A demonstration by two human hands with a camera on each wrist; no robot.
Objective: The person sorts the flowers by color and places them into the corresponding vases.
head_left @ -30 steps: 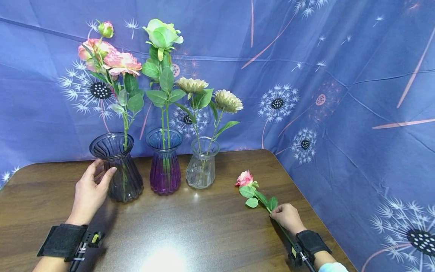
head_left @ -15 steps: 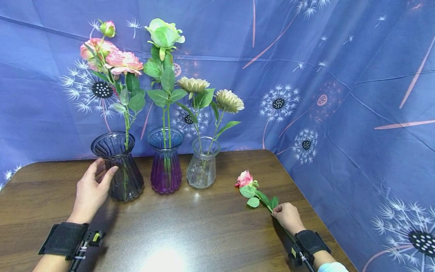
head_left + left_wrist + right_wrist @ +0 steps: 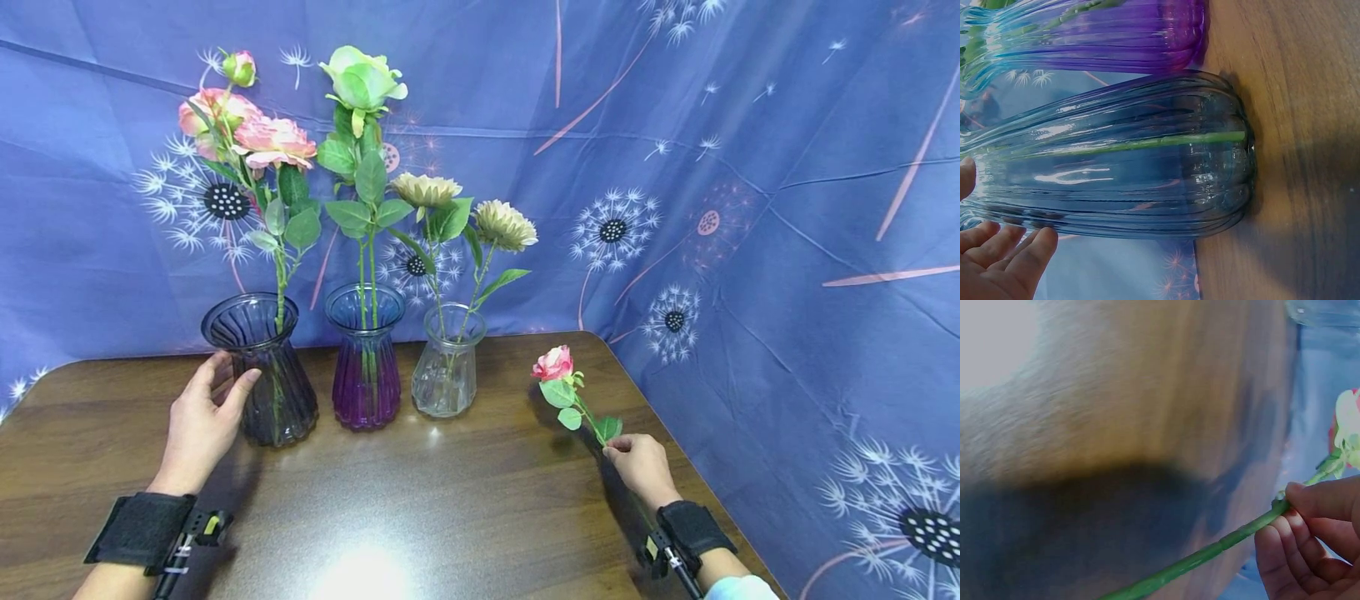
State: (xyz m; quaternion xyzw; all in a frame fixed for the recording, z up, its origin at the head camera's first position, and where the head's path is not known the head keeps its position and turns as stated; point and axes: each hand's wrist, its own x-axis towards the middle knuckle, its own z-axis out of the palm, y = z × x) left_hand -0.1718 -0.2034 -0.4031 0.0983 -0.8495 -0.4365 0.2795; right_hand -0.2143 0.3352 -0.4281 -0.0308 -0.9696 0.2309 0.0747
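Observation:
My left hand (image 3: 204, 417) holds the dark grey glass vase (image 3: 279, 400) just under its flared rim, thumb in front and fingers around the left side. In the left wrist view the fingertips (image 3: 1038, 247) lie along the ribbed glass, and a green stem (image 3: 1166, 142) runs inside. Pink flowers (image 3: 273, 143) stand in this vase. At the right, my right hand (image 3: 643, 468) pinches the stem of a pink rose (image 3: 555, 364), its head pointing away and raised over the table. The right wrist view shows the stem (image 3: 1210, 551) between thumb and fingers.
A blue-purple vase (image 3: 365, 383) with a green rose (image 3: 363, 79) stands beside the grey one. Right of it is a clear vase (image 3: 444, 385) with two cream flowers (image 3: 506, 225). The wooden table (image 3: 465, 500) meets a blue cloth backdrop (image 3: 787, 333).
The rose, flat on the table before, has been lifted by my right hand, its head moving up and slightly right. My left hand keeps its place on the grey vase.

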